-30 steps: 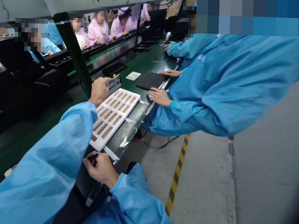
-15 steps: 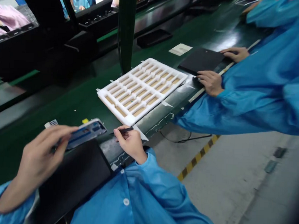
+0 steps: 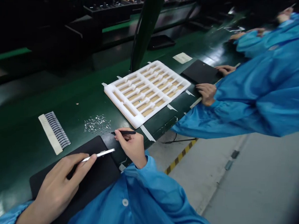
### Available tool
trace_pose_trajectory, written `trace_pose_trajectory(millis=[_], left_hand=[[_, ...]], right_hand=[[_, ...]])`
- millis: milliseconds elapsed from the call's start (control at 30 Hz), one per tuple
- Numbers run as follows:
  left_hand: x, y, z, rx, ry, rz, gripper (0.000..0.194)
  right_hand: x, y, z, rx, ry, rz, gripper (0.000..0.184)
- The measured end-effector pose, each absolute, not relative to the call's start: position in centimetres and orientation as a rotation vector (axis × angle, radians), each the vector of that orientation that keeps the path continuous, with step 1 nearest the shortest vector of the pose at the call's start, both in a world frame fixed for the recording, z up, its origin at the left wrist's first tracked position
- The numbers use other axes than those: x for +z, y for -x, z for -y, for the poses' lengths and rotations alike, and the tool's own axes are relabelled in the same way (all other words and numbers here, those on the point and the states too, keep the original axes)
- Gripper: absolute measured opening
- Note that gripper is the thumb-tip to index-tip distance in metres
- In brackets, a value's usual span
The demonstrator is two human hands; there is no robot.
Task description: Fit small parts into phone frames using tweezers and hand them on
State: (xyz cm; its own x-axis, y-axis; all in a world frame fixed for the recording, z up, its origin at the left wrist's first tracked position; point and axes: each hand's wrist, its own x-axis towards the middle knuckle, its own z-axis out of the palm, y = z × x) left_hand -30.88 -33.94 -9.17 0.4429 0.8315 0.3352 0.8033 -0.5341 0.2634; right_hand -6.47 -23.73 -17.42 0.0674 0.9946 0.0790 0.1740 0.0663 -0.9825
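Note:
My left hand [image 3: 61, 184] is closed on a thin silver-edged phone [image 3: 106, 153], gripping it by one end and holding it nearly edge-on above a black mat [image 3: 93, 178]. In my right hand [image 3: 132, 145] is a slim black tool, apparently tweezers [image 3: 126, 132], with the tip pointing left. Close to that tip lies a scatter of tiny shiny metal pieces [image 3: 97, 124] on the green bench. A pale strip with a row of thin dark and silver prongs [image 3: 54, 131] lies left of the pieces, beyond the mat.
A white foam tray [image 3: 147, 80] with slots sits beyond my right hand, taped to the bench. At right, a co-worker's hands [image 3: 207, 93] rest by another black mat [image 3: 202, 71]. A green post [image 3: 146, 30] rises behind the tray. The bench edge runs along my body.
My left hand has come down and right, turning the phone from its face showing to nearly edge-on. The metal pieces and pronged strip are now uncovered. My right hand still holds the tweezers.

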Motion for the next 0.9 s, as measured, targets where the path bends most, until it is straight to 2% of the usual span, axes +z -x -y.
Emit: trace_pose_trajectory(millis=[133, 400, 633, 800, 900], left_hand=[[-9.3, 30.3, 33.8, 0.764, -2.637, -1.446, 0.063], [-9.5, 30.6, 34.0, 0.722, -2.629, -1.419, 0.066], [-8.8, 30.8, 33.6, 0.816, -2.551, -1.41, 0.06], [-7.7, 30.8, 32.0, 0.648, -2.16, -1.498, 0.032], [-8.4, 30.7, 30.9, 0.449, -1.955, -1.457, 0.03]], right_hand=[[-17.5, 6.4, 23.7, 1.018, 1.316, 1.327, 0.027], [-17.4, 6.4, 23.5, 1.087, 1.282, 1.306, 0.028], [-16.1, 5.8, 23.2, 1.152, 1.213, 1.23, 0.04], [-12.5, 4.4, 24.9, 1.197, 1.13, 1.23, 0.024], [-10.9, 4.3, 26.0, 1.33, 1.024, 1.335, 0.015]])
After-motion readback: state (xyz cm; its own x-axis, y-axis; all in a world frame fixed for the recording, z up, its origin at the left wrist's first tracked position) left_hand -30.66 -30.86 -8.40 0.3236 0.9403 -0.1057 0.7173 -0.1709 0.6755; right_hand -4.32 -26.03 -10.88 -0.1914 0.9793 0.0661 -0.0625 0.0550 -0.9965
